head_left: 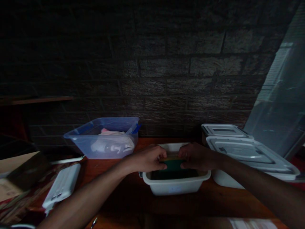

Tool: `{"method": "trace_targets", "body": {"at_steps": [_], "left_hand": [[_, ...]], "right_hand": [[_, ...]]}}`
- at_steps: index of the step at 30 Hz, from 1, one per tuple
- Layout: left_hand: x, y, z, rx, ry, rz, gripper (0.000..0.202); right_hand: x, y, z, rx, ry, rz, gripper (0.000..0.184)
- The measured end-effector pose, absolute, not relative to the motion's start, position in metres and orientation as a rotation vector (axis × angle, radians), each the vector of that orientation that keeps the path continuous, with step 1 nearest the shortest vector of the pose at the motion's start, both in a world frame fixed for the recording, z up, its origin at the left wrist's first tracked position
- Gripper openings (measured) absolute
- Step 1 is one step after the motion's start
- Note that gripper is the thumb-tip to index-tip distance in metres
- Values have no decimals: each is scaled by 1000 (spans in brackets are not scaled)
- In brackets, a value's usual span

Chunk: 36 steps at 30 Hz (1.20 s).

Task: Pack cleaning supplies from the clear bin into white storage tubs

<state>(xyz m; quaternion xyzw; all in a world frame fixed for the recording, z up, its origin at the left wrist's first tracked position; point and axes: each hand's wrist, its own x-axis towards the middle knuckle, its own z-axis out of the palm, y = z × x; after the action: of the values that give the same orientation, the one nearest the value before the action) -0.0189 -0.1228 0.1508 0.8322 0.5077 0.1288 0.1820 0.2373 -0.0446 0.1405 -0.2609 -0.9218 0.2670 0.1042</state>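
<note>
A white plastic tub stands in front of me on the wooden table. In its opening is a dark green thing with a yellowish upper edge; its exact kind is too dim to make out. My left hand grips its left end, thumb on the near side and fingers curled over the top. On the opposite end, my right hand has the same sort of hold. The lower part of the green thing runs into the tub's dark inside, where I cannot see the contents.
A clear bluish bin with white cloth stands at the back left. Lidded white containers are to the right. A white power bank and a cardboard box lie left on the table. A brick wall rises behind.
</note>
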Motion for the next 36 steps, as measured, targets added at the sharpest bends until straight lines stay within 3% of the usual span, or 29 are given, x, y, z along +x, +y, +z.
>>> {"method": "trace_targets", "body": {"at_steps": [10, 16, 21, 36], "left_hand": [[-13, -119, 121, 2461, 1447, 322, 30], [-14, -123, 123, 2483, 1428, 384, 22], [-17, -122, 116, 2433, 1438, 344, 12], [-7, -121, 121, 2371, 1450, 290, 19]], "right_hand": [[226, -52, 129, -942, -2831, 518, 25], [227, -46, 122, -865, -2877, 463, 14], [231, -48, 116, -912, -2894, 460, 11], [227, -50, 114, -1093, -2887, 498, 13]]}}
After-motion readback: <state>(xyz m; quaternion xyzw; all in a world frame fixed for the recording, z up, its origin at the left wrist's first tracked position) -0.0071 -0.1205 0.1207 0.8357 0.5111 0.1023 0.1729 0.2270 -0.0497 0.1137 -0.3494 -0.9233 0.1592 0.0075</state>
